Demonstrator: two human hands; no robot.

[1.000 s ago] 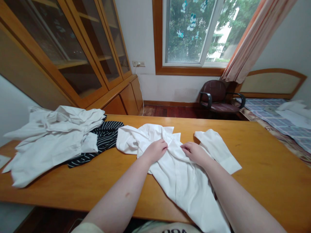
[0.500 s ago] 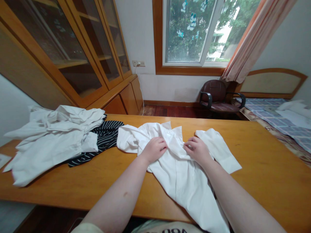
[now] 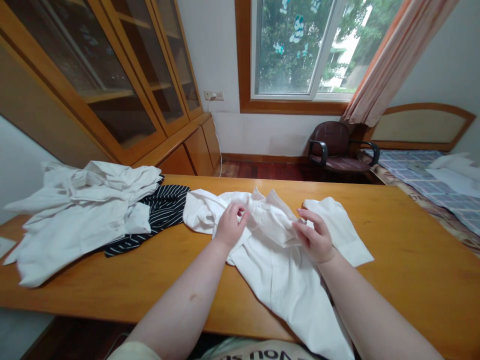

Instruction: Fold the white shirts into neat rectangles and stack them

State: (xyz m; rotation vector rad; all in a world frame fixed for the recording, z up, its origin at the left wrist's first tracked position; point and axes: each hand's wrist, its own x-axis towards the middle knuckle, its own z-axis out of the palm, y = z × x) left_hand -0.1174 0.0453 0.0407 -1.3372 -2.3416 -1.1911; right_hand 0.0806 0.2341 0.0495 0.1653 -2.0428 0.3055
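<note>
A white collared shirt (image 3: 279, 270) lies crumpled on the wooden table, its lower part reaching down over the near edge toward me. One sleeve (image 3: 343, 232) sticks out to the right; more bunched fabric lies to the left. My left hand (image 3: 230, 225) is on the shirt's upper left part, thumb and finger curled at the cloth near the collar. Across from it, my right hand (image 3: 315, 235) pinches the cloth at the right side of the upper part. Between both hands a flap of the shirt is lifted and creased. The exact fingertip contact of the left hand is partly hidden.
Left on the table (image 3: 412, 280) is a heap of white clothes (image 3: 82, 215) over a black striped garment (image 3: 165, 205). Beyond stand a glass-door cabinet (image 3: 131, 75), an armchair (image 3: 330, 147) below the window, and a bed (image 3: 442, 170) at right.
Both hands have risen a little and moved apart, the left hand leftward and the right hand rightward. The shirt's upper flap is now lifted and spread between them.
</note>
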